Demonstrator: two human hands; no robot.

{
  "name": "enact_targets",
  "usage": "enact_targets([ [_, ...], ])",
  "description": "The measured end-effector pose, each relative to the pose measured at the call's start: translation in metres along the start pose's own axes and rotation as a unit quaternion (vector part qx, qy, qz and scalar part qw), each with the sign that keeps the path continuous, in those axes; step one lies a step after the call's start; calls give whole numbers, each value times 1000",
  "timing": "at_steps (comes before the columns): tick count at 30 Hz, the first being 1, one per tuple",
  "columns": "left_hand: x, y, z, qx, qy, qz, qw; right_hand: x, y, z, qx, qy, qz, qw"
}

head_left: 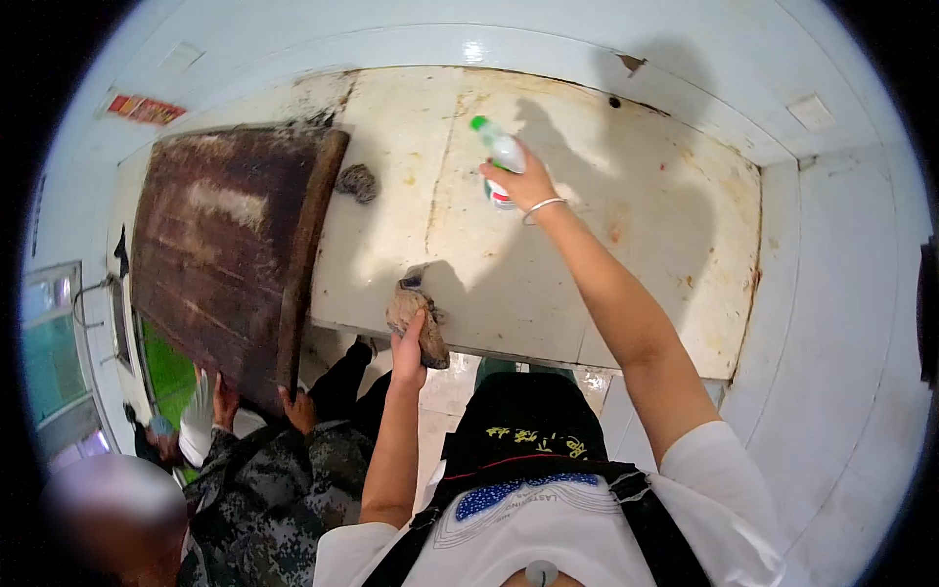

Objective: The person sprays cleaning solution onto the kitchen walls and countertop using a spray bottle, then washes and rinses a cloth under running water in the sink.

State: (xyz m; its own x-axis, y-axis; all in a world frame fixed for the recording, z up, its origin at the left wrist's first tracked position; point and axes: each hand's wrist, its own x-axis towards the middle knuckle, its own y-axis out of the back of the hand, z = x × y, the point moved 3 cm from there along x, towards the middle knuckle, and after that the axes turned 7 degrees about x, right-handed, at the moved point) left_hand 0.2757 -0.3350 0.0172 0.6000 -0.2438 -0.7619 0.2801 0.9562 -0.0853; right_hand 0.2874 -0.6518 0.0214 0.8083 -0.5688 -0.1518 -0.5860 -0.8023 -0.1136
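My right hand [529,182] is wrapped round a clear-and-white bottle [505,152] with a green top, held tilted over the stained white counter [469,235]. Part of the bottle's label is hidden behind my fingers. At the counter's near edge my left hand [411,354] grips a dirty brown rag [407,311], thumb on top, with its loose end hanging down. A dark bluish scrap shows at the rag's far end. Left of the bottle, a grey wad like a scouring pad [357,183] lies on the counter, apart from both hands.
A large, worn dark wooden board [230,245] leans across the counter's left part. A co-worker in camouflage [284,479] has both hands at its lower edge. Another person [164,442] stands farther left. White walls [831,254] bound the counter at back and right.
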Motion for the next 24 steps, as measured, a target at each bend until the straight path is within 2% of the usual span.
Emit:
enact_targets([
  [2,-1,13,8,-10,-23,28,999,-4,0,-4,-46,68,38,996],
  [4,11,31,20,77,-96,-6,992,-20,4,-13,-104,44,19,993],
  [5,23,42,23,133,-129,10,983,-32,4,-21,-79,-85,-15,993],
  [6,35,51,26,190,-156,30,969,-46,-4,-27,6,-40,12,999],
  [8,40,55,41,285,-283,129,907,-63,4,-20,19,-38,35,999],
  [10,39,51,45,368,-375,229,820,-88,-8,-44,16,-45,63,997],
  [12,3,18,61,399,-424,137,802,-113,-18,-63,12,-46,79,996],
  [14,-1,-17,24,431,-488,64,756,-130,-19,-69,7,-22,54,998],
  [18,-49,-87,15,317,-441,-171,822,-157,-27,-67,20,-69,85,994],
  [20,-67,-107,25,277,-444,-211,826,-170,-35,-79,3,-36,129,991],
  [21,-73,-114,26,237,-443,-246,829,-172,-31,-74,-52,11,95,994],
  [22,-74,-121,25,236,-443,-250,828,-176,-29,-65,-54,11,99,994],
  [24,-72,-132,24,177,-382,-258,870,-184,-30,-65,-252,129,103,954],
])
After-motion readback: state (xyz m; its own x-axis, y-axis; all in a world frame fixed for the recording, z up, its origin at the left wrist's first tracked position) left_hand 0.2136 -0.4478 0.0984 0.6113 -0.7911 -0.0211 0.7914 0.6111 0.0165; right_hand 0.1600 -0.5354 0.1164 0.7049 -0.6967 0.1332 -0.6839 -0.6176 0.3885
